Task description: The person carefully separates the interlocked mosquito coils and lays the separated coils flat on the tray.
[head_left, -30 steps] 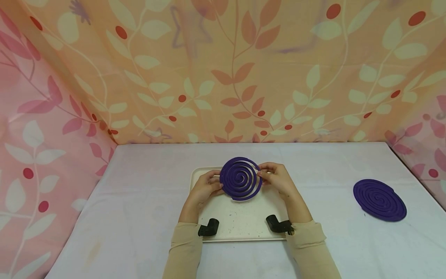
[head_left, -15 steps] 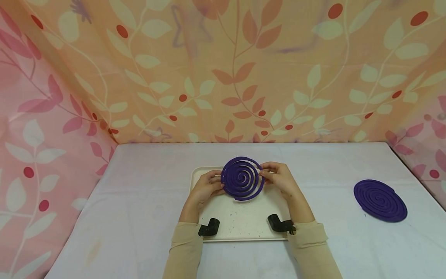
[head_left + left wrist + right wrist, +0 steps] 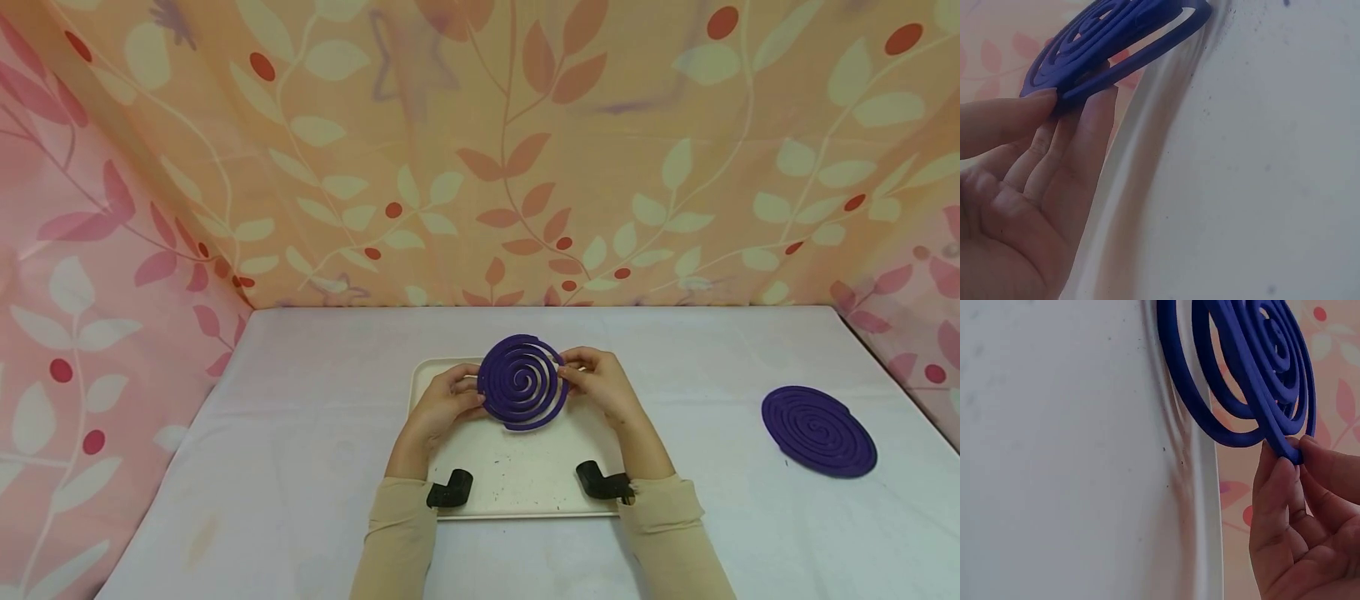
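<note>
A purple mosquito coil (image 3: 520, 383) is held up, tilted, over the far part of a cream tray (image 3: 506, 483). At its left rim my left hand (image 3: 442, 406) pinches it between thumb and fingers. My right hand (image 3: 602, 385) pinches the coil's outer strand at the right. The right wrist view shows the coil's strands (image 3: 1239, 369) spread apart, with gaps between the rings and the thumb and fingers on one end. From the left wrist, the coil's outer ring (image 3: 1141, 57) stands away from the inner ones.
A second purple spiral, flat and tightly wound (image 3: 819, 431), lies on the white-covered table (image 3: 300, 467) at the right. Small dark crumbs are scattered on the tray. Floral cloth (image 3: 420, 192) hangs behind the table and at both sides.
The coil and my right hand have shifted slightly right. The left hand has barely moved, and both hands keep hold of the coil.
</note>
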`<control>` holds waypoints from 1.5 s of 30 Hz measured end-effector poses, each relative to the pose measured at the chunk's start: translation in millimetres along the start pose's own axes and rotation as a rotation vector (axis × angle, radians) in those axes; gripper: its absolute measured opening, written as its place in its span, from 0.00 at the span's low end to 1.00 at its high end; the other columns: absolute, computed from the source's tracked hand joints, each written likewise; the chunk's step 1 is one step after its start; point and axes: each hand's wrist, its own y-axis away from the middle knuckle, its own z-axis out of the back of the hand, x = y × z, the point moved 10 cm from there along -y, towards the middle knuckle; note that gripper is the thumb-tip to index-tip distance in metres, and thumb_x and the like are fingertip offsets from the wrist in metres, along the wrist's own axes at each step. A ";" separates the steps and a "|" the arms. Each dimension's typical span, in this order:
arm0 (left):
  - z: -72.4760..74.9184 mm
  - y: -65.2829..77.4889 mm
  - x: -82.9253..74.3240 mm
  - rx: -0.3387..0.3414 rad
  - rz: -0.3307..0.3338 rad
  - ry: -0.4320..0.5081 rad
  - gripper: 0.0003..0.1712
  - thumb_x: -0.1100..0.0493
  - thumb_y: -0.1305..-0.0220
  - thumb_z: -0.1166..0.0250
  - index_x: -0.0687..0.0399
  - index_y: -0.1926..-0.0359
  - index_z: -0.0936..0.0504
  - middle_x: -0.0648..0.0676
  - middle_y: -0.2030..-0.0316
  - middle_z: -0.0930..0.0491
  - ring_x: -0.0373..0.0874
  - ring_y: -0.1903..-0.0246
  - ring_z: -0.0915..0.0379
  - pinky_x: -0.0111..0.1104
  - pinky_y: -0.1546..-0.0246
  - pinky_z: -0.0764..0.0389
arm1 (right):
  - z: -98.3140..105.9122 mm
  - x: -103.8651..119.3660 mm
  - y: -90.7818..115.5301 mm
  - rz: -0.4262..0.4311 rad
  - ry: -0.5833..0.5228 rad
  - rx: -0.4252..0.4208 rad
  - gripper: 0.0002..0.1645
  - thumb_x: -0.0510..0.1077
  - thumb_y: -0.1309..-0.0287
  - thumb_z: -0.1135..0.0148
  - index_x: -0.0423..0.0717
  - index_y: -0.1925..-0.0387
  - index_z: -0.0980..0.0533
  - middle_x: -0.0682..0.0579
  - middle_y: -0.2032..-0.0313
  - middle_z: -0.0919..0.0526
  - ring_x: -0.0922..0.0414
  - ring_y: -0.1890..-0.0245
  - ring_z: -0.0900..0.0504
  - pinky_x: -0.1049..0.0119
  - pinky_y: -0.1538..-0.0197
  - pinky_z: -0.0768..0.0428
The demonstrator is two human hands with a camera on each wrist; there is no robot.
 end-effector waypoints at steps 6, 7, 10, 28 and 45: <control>3.3 0.8 2.7 -0.034 0.022 -0.017 0.23 0.82 0.44 0.50 0.79 0.45 0.36 0.61 0.63 0.20 0.41 0.67 0.21 0.32 0.62 0.18 | -3.6 1.3 0.1 0.023 -0.034 0.038 0.14 0.28 0.44 0.42 0.21 0.57 0.27 0.50 0.74 0.22 0.63 0.77 0.24 0.68 0.73 0.19; 4.2 1.0 3.6 -0.045 0.030 -0.022 0.23 0.82 0.44 0.50 0.80 0.45 0.36 0.62 0.63 0.20 0.41 0.67 0.21 0.32 0.62 0.18 | -4.3 1.9 0.0 0.028 -0.041 0.045 0.14 0.28 0.44 0.42 0.21 0.56 0.27 0.50 0.74 0.22 0.63 0.77 0.23 0.68 0.72 0.19; 6.5 1.1 6.7 -0.071 0.056 -0.035 0.24 0.82 0.44 0.50 0.80 0.44 0.36 0.65 0.61 0.20 0.41 0.67 0.21 0.32 0.62 0.18 | -4.5 3.7 0.0 0.040 -0.043 0.050 0.14 0.28 0.44 0.42 0.21 0.56 0.27 0.50 0.73 0.22 0.63 0.77 0.23 0.68 0.71 0.19; 38.4 8.1 7.1 -0.235 0.096 -0.126 0.22 0.83 0.44 0.50 0.81 0.46 0.32 0.63 0.65 0.20 0.42 0.68 0.23 0.29 0.65 0.18 | 27.8 1.2 2.6 -0.001 0.007 -0.020 0.16 0.29 0.42 0.43 0.20 0.53 0.29 0.50 0.72 0.21 0.63 0.76 0.24 0.70 0.72 0.18; 60.0 18.7 -2.5 -0.354 0.144 -0.367 0.23 0.80 0.46 0.43 0.77 0.46 0.28 0.67 0.63 0.20 0.40 0.72 0.23 0.27 0.71 0.18 | 51.9 -20.0 3.7 -0.105 0.013 -0.083 0.20 0.29 0.41 0.44 0.19 0.49 0.30 0.52 0.71 0.22 0.66 0.75 0.24 0.74 0.71 0.20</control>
